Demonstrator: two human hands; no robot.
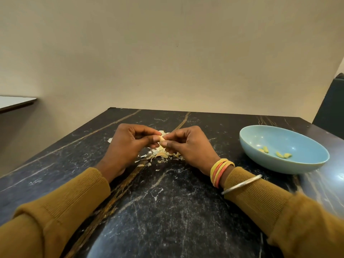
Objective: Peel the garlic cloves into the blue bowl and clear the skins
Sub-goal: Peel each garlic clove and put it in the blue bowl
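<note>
A pale garlic clove point(162, 139) sits between both hands above the middle of the dark marble table point(167, 202). My left hand point(128, 146) pinches it from the left with curled fingers. My right hand point(186, 146) pinches it from the right, thumb against the clove. Under the hands lies a heap of papery garlic skins point(161, 155). A blue bowl point(283, 151) stands to the right and holds several peeled cloves point(283, 155).
The table ends at a far edge close to a beige wall. A dark chair back point(331, 101) rises at the right. A white tabletop corner point(14, 102) shows at the left. Stray skin flakes point(110, 140) lie left of the hands.
</note>
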